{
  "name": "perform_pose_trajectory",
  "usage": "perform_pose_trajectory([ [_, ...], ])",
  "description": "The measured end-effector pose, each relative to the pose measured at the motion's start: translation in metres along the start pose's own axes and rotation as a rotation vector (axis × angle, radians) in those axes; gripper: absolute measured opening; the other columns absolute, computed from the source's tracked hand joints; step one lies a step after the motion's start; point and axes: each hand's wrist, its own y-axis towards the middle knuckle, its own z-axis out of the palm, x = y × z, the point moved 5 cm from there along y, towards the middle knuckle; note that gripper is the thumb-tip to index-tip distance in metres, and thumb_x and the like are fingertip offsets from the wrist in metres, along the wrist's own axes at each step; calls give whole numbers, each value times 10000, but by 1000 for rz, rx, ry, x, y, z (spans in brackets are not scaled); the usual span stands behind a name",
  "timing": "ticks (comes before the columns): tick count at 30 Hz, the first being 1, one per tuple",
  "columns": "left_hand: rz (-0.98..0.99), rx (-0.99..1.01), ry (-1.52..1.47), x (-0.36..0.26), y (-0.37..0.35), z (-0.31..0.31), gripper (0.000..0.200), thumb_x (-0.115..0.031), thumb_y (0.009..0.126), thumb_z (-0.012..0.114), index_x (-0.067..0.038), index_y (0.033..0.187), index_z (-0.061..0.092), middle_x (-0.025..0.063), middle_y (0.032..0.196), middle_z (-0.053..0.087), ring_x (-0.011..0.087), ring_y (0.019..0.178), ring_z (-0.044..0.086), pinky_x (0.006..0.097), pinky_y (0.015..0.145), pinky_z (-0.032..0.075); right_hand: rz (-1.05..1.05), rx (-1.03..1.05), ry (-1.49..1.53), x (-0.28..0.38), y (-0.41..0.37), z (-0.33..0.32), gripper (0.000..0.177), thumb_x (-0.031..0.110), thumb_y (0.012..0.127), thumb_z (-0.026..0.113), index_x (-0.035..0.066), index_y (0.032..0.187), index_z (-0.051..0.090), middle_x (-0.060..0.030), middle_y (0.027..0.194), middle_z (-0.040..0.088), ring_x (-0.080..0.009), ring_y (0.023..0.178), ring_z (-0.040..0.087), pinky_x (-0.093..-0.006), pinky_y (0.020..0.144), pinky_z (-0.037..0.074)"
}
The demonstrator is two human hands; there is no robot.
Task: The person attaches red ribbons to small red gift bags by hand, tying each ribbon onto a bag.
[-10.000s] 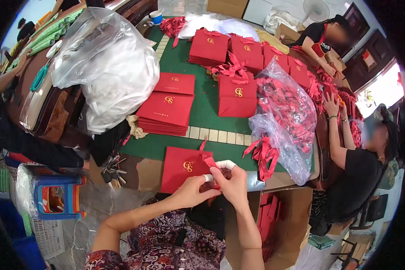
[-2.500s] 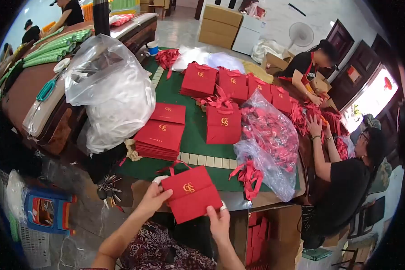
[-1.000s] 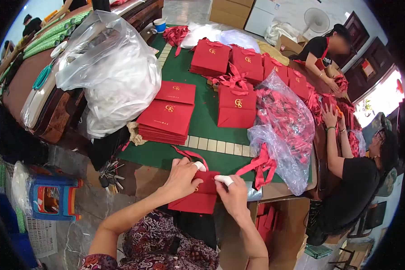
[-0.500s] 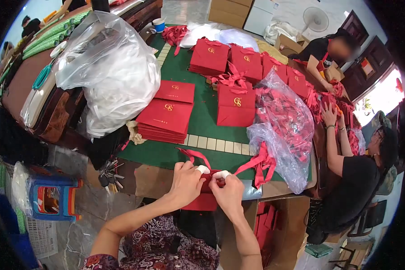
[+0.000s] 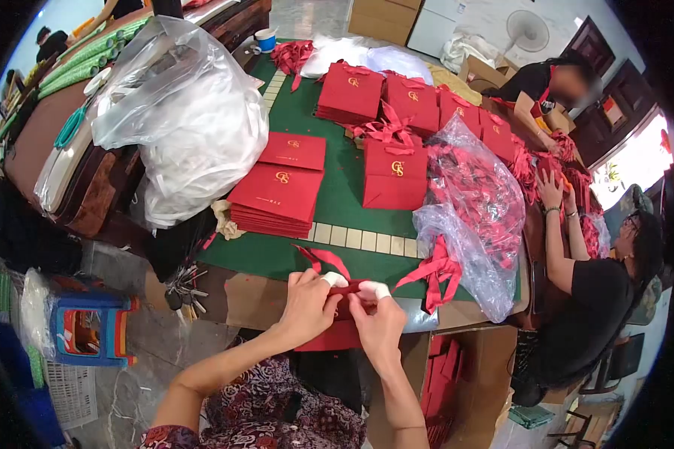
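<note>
A red paper bag (image 5: 328,338) hangs at the near table edge, its upper part partly covered by my fingers. My left hand (image 5: 307,303) is closed on the left side of the bag's top edge. A loose red ribbon (image 5: 329,258) curves just beyond its fingertips. Thumb and fingers of my right hand (image 5: 380,322) are pinched at the right side of the same edge. White covers wrap a finger on each hand. What lies between the fingertips is mostly hidden. Right of my right hand lies a bunch of red ribbons (image 5: 436,275).
Stacked flat red bags (image 5: 277,194) lie on the green tabletop (image 5: 337,172), with finished-looking bags (image 5: 395,176) farther back. A clear plastic sack of red ribbons (image 5: 475,194) is at right, a white-filled sack (image 5: 195,142) at left. Two people work on the right.
My right hand has shifted slightly, its covered finger tilting outward and its pinch moving a little. My left hand stays nearly still. The bag's lower part has swung slightly left.
</note>
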Motion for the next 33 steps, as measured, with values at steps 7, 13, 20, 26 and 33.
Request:
perform_pose_trajectory([
  [7,3,1,14,-2,1,-2,222,-89,795,716,-96,1012,670,66,802,636,257,852,575,412,821,371,-222,-12,-179,3,-1,0,115,82,795,753,54,889,693,-106,847,636,-317,801,610,-410,697,495],
  [13,22,0,28,2,4,-1,207,-177,781,771,-125,962,686,43,769,642,249,828,572,398,821,358,-293,11,-121,3,4,-6,149,51,802,754,46,942,702,-106,874,648,-280,795,624,-369,682,504],
  [20,136,-19,85,-7,4,1,241,-209,722,824,-132,907,690,2,830,675,214,816,561,392,809,358,-203,312,-91,-3,32,-13,137,178,865,713,55,919,738,-105,822,610,-280,779,597,-400,701,479],
  [26,388,-48,204,-14,-8,7,188,-170,719,792,-133,874,693,-25,792,627,193,822,551,397,818,368,-17,661,-2,-27,53,-3,212,241,855,709,47,925,758,-100,748,618,-210,693,607,-357,644,467],
  [33,443,-52,261,-14,-6,9,158,-180,746,771,-128,872,691,-15,796,615,198,838,549,396,832,373,143,846,368,-46,55,14,138,127,880,710,-10,884,729,-26,766,695,-77,712,632,-252,614,479],
])
